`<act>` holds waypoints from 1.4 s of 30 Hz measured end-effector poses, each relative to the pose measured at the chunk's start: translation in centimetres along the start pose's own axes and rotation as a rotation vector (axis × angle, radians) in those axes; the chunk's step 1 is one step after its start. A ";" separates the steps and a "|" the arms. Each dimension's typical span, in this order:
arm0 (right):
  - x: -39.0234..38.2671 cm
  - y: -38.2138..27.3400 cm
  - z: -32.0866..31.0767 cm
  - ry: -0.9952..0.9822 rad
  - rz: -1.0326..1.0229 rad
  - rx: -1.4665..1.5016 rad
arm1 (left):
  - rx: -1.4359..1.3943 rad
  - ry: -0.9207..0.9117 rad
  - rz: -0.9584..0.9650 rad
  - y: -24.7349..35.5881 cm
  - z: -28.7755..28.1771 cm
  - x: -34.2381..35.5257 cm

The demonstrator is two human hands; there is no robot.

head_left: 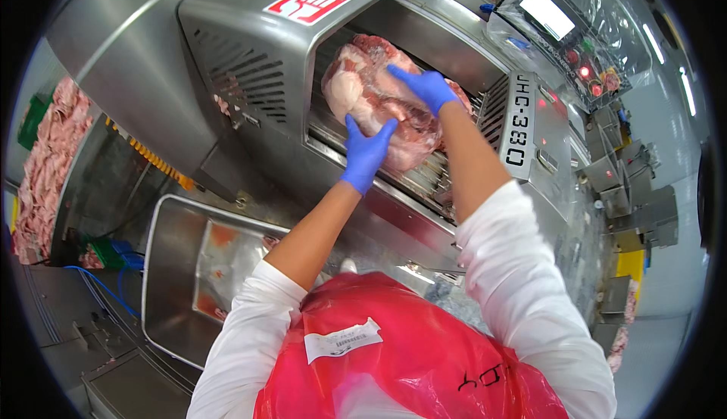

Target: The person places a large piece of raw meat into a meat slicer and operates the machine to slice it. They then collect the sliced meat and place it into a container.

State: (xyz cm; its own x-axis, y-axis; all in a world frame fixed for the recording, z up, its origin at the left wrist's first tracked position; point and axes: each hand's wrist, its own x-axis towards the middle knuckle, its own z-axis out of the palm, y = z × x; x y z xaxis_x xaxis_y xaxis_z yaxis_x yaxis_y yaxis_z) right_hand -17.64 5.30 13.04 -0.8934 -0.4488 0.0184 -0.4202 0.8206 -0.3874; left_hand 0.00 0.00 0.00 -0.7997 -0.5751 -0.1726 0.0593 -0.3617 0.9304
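A large, raw cut of meat (356,82), pink-red with pale fat, lies on the slatted bed (435,179) inside the opening of a stainless steel machine (235,48). My left hand (366,154), in a blue glove, grips its near left side with thumb and fingers spread over the surface. On the upper right part of the cut rests my right hand (425,90), also blue-gloved, its fingers reaching over the top. Together they hold the meat between them. Its underside is hidden, and more red meat shows beyond my right hand.
A steel tub (149,267) with reddish liquid and scraps stands at the lower left. Farther left is a long heap of pink meat (57,161). A control panel with a lit screen (547,12) and red-lit buttons (584,72) stands at the upper right. The machine's steel walls flank the bed.
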 end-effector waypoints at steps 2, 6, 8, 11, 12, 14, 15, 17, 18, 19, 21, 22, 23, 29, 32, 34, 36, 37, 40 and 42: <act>-0.2 -1.8 -6.1 -0.180 0.151 -0.082 | 0.006 0.039 0.016 1.4 4.0 -2.0; 4.9 -3.6 -3.3 -0.079 -0.026 -0.097 | 0.079 -0.001 0.152 -0.9 0.3 -0.3; 6.0 -5.2 -0.5 0.062 -0.148 -0.194 | 0.042 0.004 0.242 -3.0 -0.2 0.6; 5.0 -7.1 0.5 0.073 -0.151 -0.293 | 0.040 -0.094 0.212 -2.8 -1.2 1.2; 5.3 -6.1 -0.3 0.078 -0.136 -0.292 | 0.042 -0.162 0.179 -1.8 -1.5 1.0; 6.5 -5.2 -0.5 0.081 -0.140 -0.280 | 0.315 -0.021 0.272 0.0 -2.7 1.1; 7.3 -5.3 -0.3 0.065 -0.154 -0.262 | 0.458 0.060 0.320 0.4 -3.3 1.8; 9.1 -5.5 0.0 0.039 -0.181 -0.222 | 0.408 0.116 0.478 -0.6 -3.0 4.0; 10.1 -4.9 -0.2 0.046 -0.203 -0.231 | 0.370 0.096 0.509 -0.6 -2.0 4.8; 10.7 -4.0 -0.3 0.041 -0.192 -0.214 | 0.332 0.076 0.541 -0.6 -1.2 5.4; 11.6 -2.5 -0.3 0.031 -0.167 -0.178 | 0.395 0.075 0.527 -0.9 -0.2 6.2; 12.1 -2.1 -0.6 -0.019 -0.148 -0.140 | 0.428 0.073 0.518 -0.9 0.1 6.6; 12.7 -1.7 -1.0 -0.068 -0.127 -0.103 | 0.418 0.077 0.539 -1.1 0.2 7.0; 12.5 -6.4 -2.8 -0.508 -0.226 -0.293 | 0.305 0.116 0.596 -2.0 -1.3 4.8; 14.5 -7.8 -1.0 -0.504 -0.408 -0.414 | 0.339 0.268 0.839 -1.2 -0.8 6.8; 13.3 -9.7 0.9 -0.438 -0.557 -0.412 | 0.540 0.274 0.787 0.1 -0.3 7.1; 13.9 -8.9 1.5 -0.445 -0.604 -0.285 | 0.567 0.277 0.790 0.3 0.0 7.9; 14.1 -8.7 1.7 -0.449 -0.630 -0.222 | 0.566 0.275 0.803 0.0 0.2 8.1; 12.9 -9.1 1.8 -0.349 -0.594 -0.191 | 0.583 0.291 0.811 -0.2 0.3 8.2; 12.4 -9.9 2.0 -0.329 -0.620 -0.215 | 0.607 0.314 0.789 0.0 0.4 7.8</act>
State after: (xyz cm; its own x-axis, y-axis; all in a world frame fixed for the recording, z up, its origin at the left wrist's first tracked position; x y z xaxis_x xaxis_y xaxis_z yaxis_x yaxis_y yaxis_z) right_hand -24.22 -9.13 15.30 -0.4014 -0.9086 -0.1153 -0.8853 0.4172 -0.2055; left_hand -6.51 -4.20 -1.21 -0.4679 -0.6838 0.5599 0.1179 0.5795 0.8064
